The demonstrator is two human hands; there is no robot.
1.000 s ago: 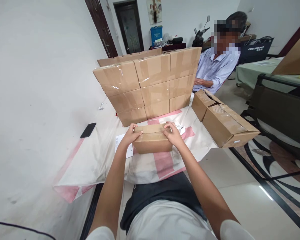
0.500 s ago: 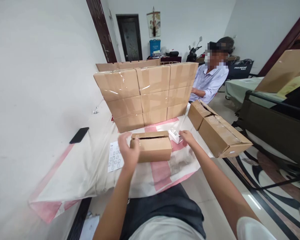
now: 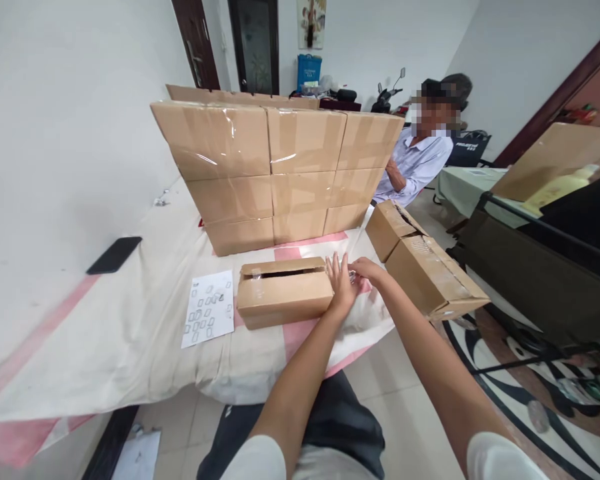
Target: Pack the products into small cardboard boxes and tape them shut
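Note:
A cardboard box lies on the pink-and-white cloth in front of me, a dark gap running along its top between the flaps. A short piece of clear tape sits near the gap's left end. At the box's right end is my left hand, its fingers stretched out and spread. Just beside it, my right hand is closed in a pinch on shiny clear tape. My hands mostly hide the white tape dispenser there. A paper sheet with drawn rectangles lies left of the box.
A wall of taped cardboard boxes stands behind the box. Two more cardboard boxes sit at the right. A black phone lies on the cloth at left. A person sits beyond the box wall.
My left hand has moved from the box's left end across to its right end, beside my right hand. My right hand stays near the dispenser. The view has shifted somewhat.

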